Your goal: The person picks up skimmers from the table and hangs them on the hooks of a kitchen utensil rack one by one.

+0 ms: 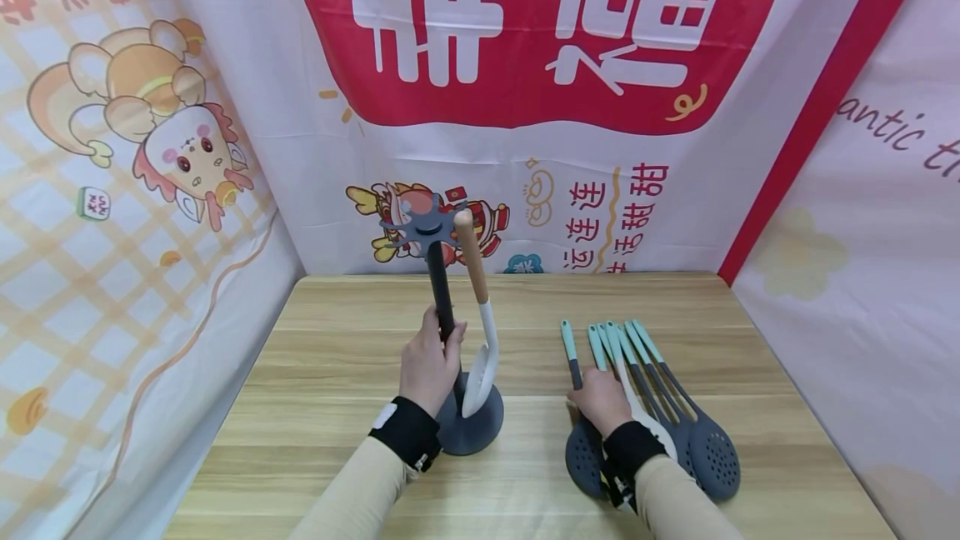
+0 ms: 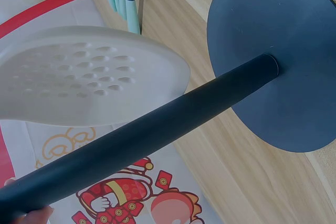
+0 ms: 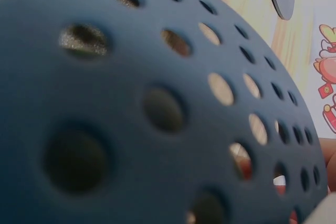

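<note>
In the head view my left hand (image 1: 431, 365) grips the black pole (image 1: 441, 290) of a utensil stand with a round dark base (image 1: 468, 432) and a hooked top (image 1: 429, 225). A white slotted spoon (image 1: 483, 369) with a wooden handle hangs upside... on its right side, handle up; its holed bowl (image 2: 94, 77) shows in the left wrist view. My right hand (image 1: 602, 400) pinches the handle of a dark skimmer (image 1: 583, 457) with a mint end. The skimmer's holed head (image 3: 210, 124) fills most of the right wrist view.
Right of my right hand, several mint-handled utensils (image 1: 645, 348) lie side by side on the wooden table (image 1: 337, 373), one white and the others dark. A skimmer head (image 1: 715, 457) is outermost. Printed cloth (image 1: 495, 107) hangs behind the table and at both sides.
</note>
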Motion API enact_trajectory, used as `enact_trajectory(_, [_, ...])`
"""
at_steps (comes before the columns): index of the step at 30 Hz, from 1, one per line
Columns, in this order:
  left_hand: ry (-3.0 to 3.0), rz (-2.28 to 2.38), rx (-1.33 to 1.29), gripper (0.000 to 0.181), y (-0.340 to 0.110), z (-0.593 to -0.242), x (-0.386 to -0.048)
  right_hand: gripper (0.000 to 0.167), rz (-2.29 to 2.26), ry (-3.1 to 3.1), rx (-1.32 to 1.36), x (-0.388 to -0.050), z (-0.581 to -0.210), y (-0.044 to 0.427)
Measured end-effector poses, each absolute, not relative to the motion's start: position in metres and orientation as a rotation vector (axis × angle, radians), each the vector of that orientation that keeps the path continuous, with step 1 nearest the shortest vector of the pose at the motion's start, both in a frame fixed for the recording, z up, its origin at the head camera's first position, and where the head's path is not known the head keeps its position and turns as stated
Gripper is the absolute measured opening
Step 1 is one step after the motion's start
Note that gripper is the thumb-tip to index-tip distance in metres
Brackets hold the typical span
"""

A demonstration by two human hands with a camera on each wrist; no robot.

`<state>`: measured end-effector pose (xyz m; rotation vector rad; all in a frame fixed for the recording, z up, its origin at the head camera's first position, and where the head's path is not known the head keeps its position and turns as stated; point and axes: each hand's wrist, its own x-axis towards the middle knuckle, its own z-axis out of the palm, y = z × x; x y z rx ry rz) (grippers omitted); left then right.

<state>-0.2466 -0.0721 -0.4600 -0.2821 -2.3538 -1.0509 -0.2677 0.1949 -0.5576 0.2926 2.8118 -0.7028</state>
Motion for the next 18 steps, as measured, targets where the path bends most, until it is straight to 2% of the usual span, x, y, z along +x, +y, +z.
enact_trajectory(12, [-2.319, -1.039, -0.307, 0.021, -0.0721, -0.4613, -0.2474, 0.019, -0.634, 2.787, 0.336, -0.268, -0.5558, 0.191])
enact_trajectory(18, [-2.324, -1.035, -0.307, 0.022, -0.0718, -0.461, -0.2464, 0.015, -0.621, 2.782, 0.318, -0.2677, -0.5566, 0.1929])
